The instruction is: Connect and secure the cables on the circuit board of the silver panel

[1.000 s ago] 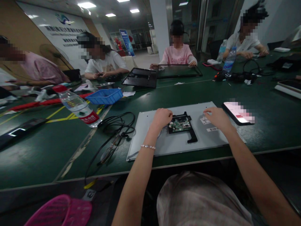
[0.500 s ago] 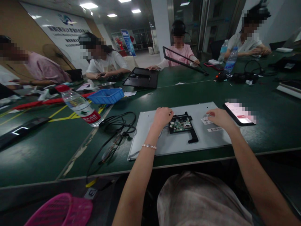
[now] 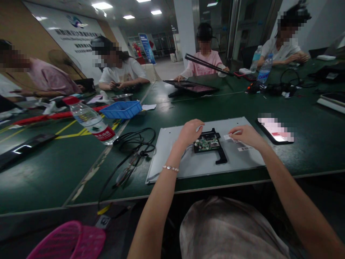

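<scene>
A flat grey-white panel [image 3: 175,151] lies on the green table, with a green circuit board [image 3: 207,144] in a black bracket [image 3: 221,154] on its middle. My left hand [image 3: 191,131] is over the bracket's upper left corner, fingers bent; whether they hold anything is hidden. My right hand [image 3: 244,135] is right of the bracket, pinching a small whitish piece [image 3: 228,137] between thumb and fingertips. Below that hand, a barcode label [image 3: 244,148] sticks to the panel.
A phone [image 3: 277,133] lies right of the panel. Black cables [image 3: 140,136], glasses [image 3: 126,172], a water bottle [image 3: 93,122] and a blue tray [image 3: 122,109] are on the left. Across the table [image 3: 172,108], a person [image 3: 206,59] handles a dark screen [image 3: 195,87] and black frame.
My left hand has shifted slightly up and right. My right hand has moved left, with the whitish piece now at its fingertips. Across the table, the dark screen has moved right and the frame has tilted.
</scene>
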The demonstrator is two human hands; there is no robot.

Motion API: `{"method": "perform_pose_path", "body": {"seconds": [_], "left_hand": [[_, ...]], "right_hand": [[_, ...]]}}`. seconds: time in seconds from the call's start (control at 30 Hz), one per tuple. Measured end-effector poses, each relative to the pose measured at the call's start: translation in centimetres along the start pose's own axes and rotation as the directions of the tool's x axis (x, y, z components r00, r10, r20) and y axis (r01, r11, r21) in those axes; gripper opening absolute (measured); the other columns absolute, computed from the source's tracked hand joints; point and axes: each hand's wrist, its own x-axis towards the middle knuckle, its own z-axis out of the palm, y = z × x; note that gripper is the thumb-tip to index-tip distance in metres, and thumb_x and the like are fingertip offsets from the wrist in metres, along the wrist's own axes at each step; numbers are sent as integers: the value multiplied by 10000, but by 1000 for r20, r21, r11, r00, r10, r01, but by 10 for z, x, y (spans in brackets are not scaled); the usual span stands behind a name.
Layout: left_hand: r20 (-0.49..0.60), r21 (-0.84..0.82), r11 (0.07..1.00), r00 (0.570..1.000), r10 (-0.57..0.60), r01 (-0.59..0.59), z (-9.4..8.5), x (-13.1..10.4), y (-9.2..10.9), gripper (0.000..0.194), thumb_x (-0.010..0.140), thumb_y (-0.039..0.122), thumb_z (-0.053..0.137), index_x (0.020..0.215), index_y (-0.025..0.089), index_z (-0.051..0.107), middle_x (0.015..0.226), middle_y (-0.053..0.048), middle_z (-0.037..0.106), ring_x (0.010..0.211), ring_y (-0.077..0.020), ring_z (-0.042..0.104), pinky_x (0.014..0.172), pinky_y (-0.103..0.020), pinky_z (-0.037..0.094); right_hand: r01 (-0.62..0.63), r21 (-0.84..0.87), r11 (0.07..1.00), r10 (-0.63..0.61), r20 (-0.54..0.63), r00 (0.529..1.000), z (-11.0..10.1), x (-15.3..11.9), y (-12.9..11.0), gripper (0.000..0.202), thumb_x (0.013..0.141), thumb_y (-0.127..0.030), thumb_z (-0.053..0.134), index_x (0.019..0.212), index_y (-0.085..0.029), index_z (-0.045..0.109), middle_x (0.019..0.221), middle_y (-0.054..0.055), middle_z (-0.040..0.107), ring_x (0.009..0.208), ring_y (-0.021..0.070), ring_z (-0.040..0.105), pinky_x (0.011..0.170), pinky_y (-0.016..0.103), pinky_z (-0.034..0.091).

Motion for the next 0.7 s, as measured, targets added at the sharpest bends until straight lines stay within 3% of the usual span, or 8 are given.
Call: {"method": "perform_pose_path", "body": {"seconds": [0.1, 0.2, 0.43, 0.7], "left_hand": [[24, -126, 990, 998, 63, -59, 1, 0, 7, 251, 894, 144, 463, 1031, 145, 673, 1075, -74, 683, 1027, -173, 610, 947, -301, 455], [87, -230, 971, 993, 78, -56, -1, -1, 15, 254, 882, 130, 475, 1027, 164, 680, 1077, -55, 691, 1032, -161, 617, 958, -300, 457], [172, -410, 901, 959, 226, -139, -9, -2, 34, 292, 909, 172, 451, 1060, 220, 696, 1115, -42, 685, 1061, -158, 613, 969, -303, 448], [232, -376, 902, 920, 315, -213, 8, -1, 34, 275, 904, 164, 473, 1043, 191, 709, 1124, -75, 647, 1047, -172, 590, 965, -327, 437]], "right_hand": [[-22, 185, 983, 5, 91, 996, 7, -1, -8, 237, 771, -358, 630, 883, -170, 722, 754, 53, 718, 713, 190, 671, 682, 300, 516], [-55, 261, 964, 23, 123, 992, 12, 0, -9, 219, 761, -334, 647, 888, -169, 714, 767, 48, 719, 736, 185, 676, 707, 302, 526], [-37, 253, 967, -3, 157, 988, 17, 2, -8, 206, 745, -309, 651, 874, -167, 725, 755, 50, 725, 737, 190, 686, 694, 284, 527], [77, 112, 991, -90, 111, 990, 23, 3, -6, 173, 743, -284, 629, 841, -187, 734, 796, 40, 736, 734, 188, 680, 638, 263, 499]]}}
